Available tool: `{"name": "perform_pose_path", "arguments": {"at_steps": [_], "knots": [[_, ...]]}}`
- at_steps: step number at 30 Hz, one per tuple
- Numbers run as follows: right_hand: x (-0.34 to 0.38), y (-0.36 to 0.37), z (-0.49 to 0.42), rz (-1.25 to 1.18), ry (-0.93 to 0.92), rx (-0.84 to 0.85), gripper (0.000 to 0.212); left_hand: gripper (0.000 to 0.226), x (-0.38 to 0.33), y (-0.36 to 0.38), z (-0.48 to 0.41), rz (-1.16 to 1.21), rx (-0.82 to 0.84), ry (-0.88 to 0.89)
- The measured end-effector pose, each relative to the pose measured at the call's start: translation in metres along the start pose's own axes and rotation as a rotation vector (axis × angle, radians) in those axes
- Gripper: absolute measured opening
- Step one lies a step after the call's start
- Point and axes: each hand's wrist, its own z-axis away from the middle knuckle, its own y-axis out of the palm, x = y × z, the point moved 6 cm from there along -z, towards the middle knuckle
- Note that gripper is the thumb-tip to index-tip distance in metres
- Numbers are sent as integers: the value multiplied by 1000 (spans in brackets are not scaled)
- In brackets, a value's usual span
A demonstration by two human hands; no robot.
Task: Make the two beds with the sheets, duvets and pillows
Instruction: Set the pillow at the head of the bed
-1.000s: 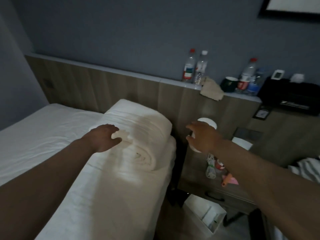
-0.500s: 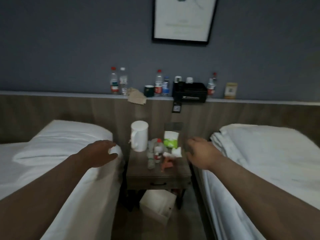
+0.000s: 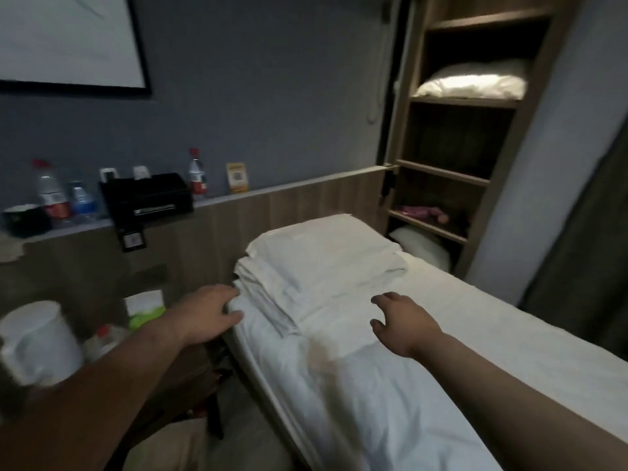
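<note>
While both bare arms reached forward over the bed [image 3: 424,385], the left hand [image 3: 207,316] lay palm down at the near left corner of the folded stack of bedding [image 3: 319,266], fingers spread and loose, its fingertips touching the stack's lowest layers without closing on them. To the right of that stack the right hand [image 3: 402,322] hovered just above the sheet, fingers parted and slightly curled, gripping nothing. The stack itself sat at the bed's head end, against the wooden headboard [image 3: 306,202].
</note>
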Motion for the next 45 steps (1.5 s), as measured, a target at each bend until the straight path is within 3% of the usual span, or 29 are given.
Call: {"name": "perform_pose_path", "arguments": {"at_steps": [4,8,12,22,29,42,45], "knots": [[-70,9,24,2,200,9,54,63,-51,30,-63,39,44,119],[-114,22,48,-33,387,9,54,76,-95,63,-106,121,120,228],[-143,39,81,-80,569,6,54,59,-141,100,-140,84,205,385],[-216,88,211,-171,935,40,58,64,-280,213,-161,84,473,617],[-281,140,262,-294,1047,58,60,59,-334,293,-164,44,590,543],[-365,291,232,-555,1205,68,64,73,-306,438,-241,-81,615,372],[-379,331,223,-544,1300,43,63,71,-288,481,-275,-204,556,375]]}}
